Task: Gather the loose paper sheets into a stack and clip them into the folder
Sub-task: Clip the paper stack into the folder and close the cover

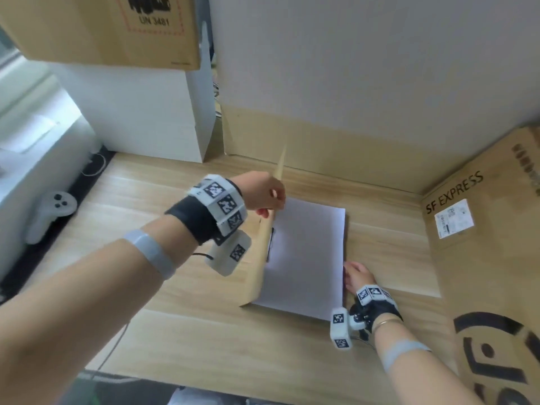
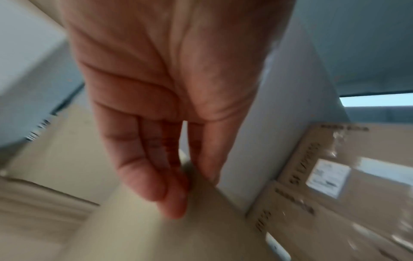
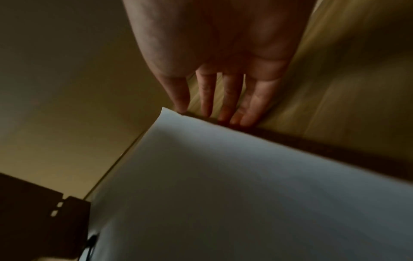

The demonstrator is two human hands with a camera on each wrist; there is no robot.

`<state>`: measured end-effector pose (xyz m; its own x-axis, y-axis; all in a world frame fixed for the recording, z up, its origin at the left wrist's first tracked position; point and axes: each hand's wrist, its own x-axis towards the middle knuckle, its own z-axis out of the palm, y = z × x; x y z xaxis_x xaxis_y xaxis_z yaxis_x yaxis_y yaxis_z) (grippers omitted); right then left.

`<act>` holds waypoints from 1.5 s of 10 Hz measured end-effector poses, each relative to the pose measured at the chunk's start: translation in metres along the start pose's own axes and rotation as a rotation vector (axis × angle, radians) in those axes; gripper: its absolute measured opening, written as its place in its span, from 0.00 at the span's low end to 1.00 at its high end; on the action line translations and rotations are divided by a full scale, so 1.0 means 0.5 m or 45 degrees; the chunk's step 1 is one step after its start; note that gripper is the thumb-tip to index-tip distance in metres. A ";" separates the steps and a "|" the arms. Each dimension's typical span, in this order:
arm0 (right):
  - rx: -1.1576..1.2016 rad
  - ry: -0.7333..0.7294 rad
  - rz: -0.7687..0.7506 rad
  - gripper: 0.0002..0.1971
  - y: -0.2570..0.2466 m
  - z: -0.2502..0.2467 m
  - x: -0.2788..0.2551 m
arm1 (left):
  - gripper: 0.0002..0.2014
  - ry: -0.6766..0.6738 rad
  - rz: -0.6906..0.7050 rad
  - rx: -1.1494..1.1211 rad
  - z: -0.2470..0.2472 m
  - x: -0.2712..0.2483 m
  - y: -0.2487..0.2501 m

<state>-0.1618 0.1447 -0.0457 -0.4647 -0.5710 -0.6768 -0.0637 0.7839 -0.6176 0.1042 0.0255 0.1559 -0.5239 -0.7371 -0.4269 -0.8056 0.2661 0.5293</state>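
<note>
Take the paper stack point(image 1: 305, 258) as your landmark: one squared pile of white sheets lying flat on the bench point(image 1: 181, 331), inside the one open kraft folder; how many sheets it holds cannot be counted from here. Its long axis runs away from you, near edge towards your body, far edge towards the cardboard wall.

Nearest you, your right hand point(image 1: 358, 277) sits just beside the stack's right long edge, low on the bench. Its fingers point(image 3: 223, 106) are straight and spread, with the tips touching the edge of the paper, so this grip is apart and holds nothing. It steadies and squares the pile from the right.

Left of the stack, along the spine, a dark clip point(image 1: 270, 242) shows at the paper's left edge; whether it already bites on the sheets is too small to tell.

Farther off, your left hand point(image 1: 264, 195) is above the stack's far left corner. Its grip is clamped: thumb and fingers pinch the upper edge of the folder cover point(image 1: 267, 249), which stands almost upright on the stack's left side, hinged at the spine.

The coming move turns on that hinge, in my judgement: the cover must swing rightward, over the paper towards your right hand, so the right hand needs to slide clear as the cover drops.

Beyond the stack stand three cardboard boxes and one white box.
</note>
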 end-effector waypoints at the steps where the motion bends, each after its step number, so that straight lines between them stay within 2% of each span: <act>1: 0.003 -0.004 0.013 0.23 0.000 -0.031 -0.020 | 0.12 -0.086 0.184 0.011 0.085 0.070 0.081; 2: -0.052 0.027 0.021 0.24 0.007 -0.069 -0.035 | 0.14 -0.181 0.290 0.144 0.193 0.142 0.134; 3: 0.104 0.017 0.050 0.23 0.028 -0.094 -0.031 | 0.19 -0.280 0.285 0.328 0.286 0.197 0.160; 4: 0.267 -0.022 0.077 0.20 0.037 -0.105 -0.032 | 0.21 -0.379 0.171 0.441 0.363 0.230 0.160; 5: 0.277 -0.090 0.098 0.21 0.044 -0.096 -0.027 | 0.20 -0.377 0.147 0.487 0.435 0.254 0.133; 6: 0.304 -0.112 0.090 0.21 0.043 -0.076 -0.023 | 0.23 -0.335 0.086 0.408 0.450 0.256 0.106; 7: 0.357 -0.138 0.075 0.19 0.034 -0.061 -0.017 | 0.25 -0.191 0.017 0.388 0.440 0.251 0.076; 8: 0.346 -0.155 0.054 0.18 0.027 -0.044 -0.011 | 0.28 0.024 -0.386 0.227 0.401 0.238 0.023; 9: 0.289 -0.149 0.011 0.17 0.017 -0.027 -0.007 | 0.35 0.086 -0.716 0.013 0.375 0.219 -0.049; 10: 0.274 -0.135 -0.013 0.17 0.015 -0.016 -0.001 | 0.36 0.162 -0.844 -0.231 0.370 0.207 -0.080; 12: 0.160 -0.109 -0.033 0.19 0.008 -0.006 -0.006 | 0.40 0.316 -0.879 -0.713 0.355 0.187 -0.118; 13: 0.120 -0.114 -0.044 0.21 0.003 -0.001 -0.010 | 0.33 0.289 -0.848 -0.878 0.345 0.170 -0.142; 14: 0.065 -0.109 -0.069 0.23 -0.002 0.011 -0.016 | 0.18 0.140 -0.819 -0.890 0.342 0.156 -0.166; 15: -0.023 -0.100 -0.085 0.23 -0.002 0.032 -0.018 | 0.20 0.162 -0.782 -0.941 0.325 0.140 -0.191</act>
<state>-0.1435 0.1453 -0.0453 -0.3881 -0.6388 -0.6643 -0.1081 0.7474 -0.6556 0.0996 0.0495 -0.0438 -0.0011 -0.6905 -0.7233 -0.5289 -0.6135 0.5865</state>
